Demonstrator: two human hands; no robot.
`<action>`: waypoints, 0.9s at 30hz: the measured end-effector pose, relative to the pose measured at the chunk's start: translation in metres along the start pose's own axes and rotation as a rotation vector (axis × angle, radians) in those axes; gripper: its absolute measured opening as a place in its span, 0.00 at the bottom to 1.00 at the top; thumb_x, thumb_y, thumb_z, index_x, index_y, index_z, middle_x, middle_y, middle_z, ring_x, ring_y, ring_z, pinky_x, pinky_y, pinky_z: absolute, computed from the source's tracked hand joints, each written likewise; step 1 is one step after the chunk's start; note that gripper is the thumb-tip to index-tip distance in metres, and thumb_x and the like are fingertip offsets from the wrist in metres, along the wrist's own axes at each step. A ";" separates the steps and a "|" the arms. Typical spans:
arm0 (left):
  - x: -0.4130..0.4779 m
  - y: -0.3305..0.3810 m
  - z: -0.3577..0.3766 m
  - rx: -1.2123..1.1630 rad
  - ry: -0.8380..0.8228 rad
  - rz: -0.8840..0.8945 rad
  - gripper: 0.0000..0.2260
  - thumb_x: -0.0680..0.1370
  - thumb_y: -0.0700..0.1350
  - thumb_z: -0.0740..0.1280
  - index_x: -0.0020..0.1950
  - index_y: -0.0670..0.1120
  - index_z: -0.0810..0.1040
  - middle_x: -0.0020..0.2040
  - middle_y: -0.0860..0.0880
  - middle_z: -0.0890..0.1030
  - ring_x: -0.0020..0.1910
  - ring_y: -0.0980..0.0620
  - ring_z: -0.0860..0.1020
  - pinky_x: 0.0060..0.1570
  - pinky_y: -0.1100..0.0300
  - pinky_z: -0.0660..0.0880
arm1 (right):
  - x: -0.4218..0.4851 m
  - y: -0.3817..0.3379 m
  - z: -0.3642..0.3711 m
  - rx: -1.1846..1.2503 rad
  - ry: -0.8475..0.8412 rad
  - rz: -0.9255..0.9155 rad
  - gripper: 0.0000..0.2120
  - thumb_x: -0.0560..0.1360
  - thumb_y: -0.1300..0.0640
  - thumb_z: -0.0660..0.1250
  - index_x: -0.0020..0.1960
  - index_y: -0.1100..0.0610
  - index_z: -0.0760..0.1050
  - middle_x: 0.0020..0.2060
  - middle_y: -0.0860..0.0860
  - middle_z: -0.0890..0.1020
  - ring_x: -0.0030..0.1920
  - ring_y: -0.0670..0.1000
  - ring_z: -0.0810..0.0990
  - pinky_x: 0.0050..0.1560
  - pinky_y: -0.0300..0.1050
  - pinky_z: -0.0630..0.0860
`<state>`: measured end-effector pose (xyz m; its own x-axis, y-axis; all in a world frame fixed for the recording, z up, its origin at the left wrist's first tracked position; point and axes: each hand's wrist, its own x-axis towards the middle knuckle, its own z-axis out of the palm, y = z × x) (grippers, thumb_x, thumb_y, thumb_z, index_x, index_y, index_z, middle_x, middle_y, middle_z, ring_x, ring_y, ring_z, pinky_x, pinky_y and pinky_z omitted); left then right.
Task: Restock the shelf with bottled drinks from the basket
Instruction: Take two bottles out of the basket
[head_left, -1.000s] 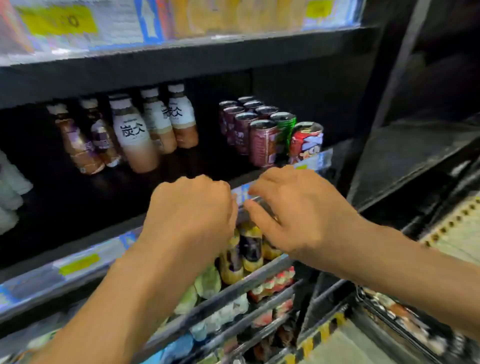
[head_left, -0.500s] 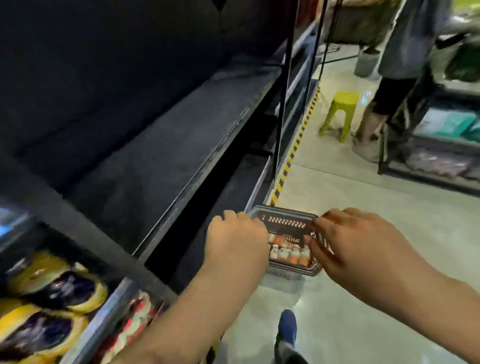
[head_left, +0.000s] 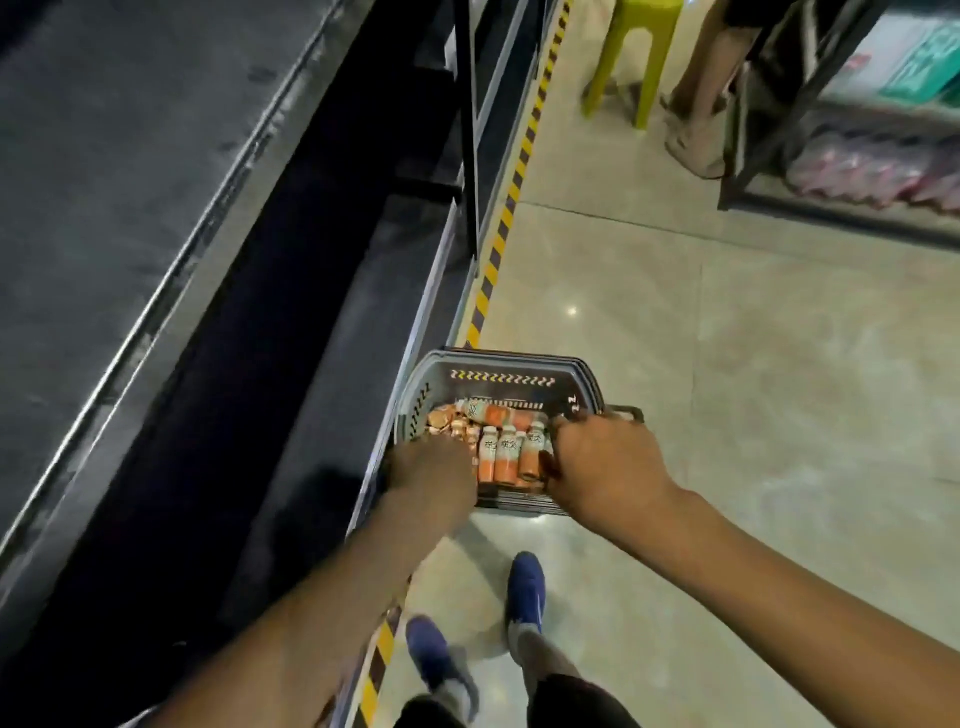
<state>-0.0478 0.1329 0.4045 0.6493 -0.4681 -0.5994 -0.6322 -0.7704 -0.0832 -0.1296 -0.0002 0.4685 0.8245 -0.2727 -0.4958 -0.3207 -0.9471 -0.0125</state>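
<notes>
Basket (head_left: 498, 379): grey plastic, set on the floor (head_left: 727, 415) just beside the foot of the dark shelf (head_left: 156, 208). A striped floor line (head_left: 506, 218) runs up to its far rim.

Bottles (head_left: 508, 452): orange-brown drinks with white caps and labels, lying packed in the basket. Many are seen; an exact count cannot be given, as both hands cover part of the load. One bottle lies crosswise at the far side of the basket; a row lies lengthwise at the near side.

Left hand (head_left: 434, 467): lowered into the near left corner of the basket, knuckles up, fingers curled down among the bottles. Whether a bottle is already gripped cannot be told, the fingers being hidden.

Right hand (head_left: 602, 465): placed at the near right side of the basket, fingers curled over the right end of the bottle row. Whether a bottle or the rim is held cannot be told.

Shelf: the boards in view beside the basket are bare; no bottle is seen on them here.

Progress, as judged: a pick-up from the basket is in hand. The basket is well filled, so most of the restocking is taken to be left. Each load is yet to be lifted and stood on the shelf.

Other items: a yellow-green stool (head_left: 628, 57) and another person's legs (head_left: 691, 104), both well beyond the basket.
</notes>
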 end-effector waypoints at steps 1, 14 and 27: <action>0.026 -0.003 0.014 -0.012 -0.040 0.004 0.13 0.80 0.45 0.59 0.60 0.47 0.78 0.61 0.46 0.80 0.59 0.45 0.79 0.52 0.54 0.74 | 0.027 0.000 0.019 0.010 -0.027 0.026 0.20 0.77 0.46 0.64 0.65 0.54 0.73 0.59 0.55 0.80 0.58 0.57 0.79 0.56 0.50 0.75; 0.357 0.007 0.298 -0.116 -0.183 0.013 0.17 0.80 0.49 0.63 0.68 0.46 0.72 0.62 0.44 0.78 0.61 0.42 0.77 0.55 0.49 0.74 | 0.338 -0.002 0.378 0.127 -0.315 0.127 0.23 0.78 0.52 0.65 0.71 0.57 0.67 0.67 0.59 0.74 0.67 0.62 0.71 0.66 0.56 0.69; 0.526 0.024 0.494 -0.943 -0.092 -0.658 0.44 0.68 0.59 0.77 0.75 0.42 0.61 0.73 0.38 0.67 0.72 0.37 0.66 0.66 0.42 0.68 | 0.487 -0.046 0.590 0.686 -0.096 0.863 0.46 0.70 0.37 0.71 0.75 0.62 0.56 0.70 0.60 0.68 0.71 0.61 0.65 0.70 0.56 0.64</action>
<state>0.0695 0.0821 -0.3060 0.6785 0.1476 -0.7196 0.4094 -0.8893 0.2036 0.0114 0.0100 -0.2844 0.1692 -0.7542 -0.6344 -0.9854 -0.1420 -0.0940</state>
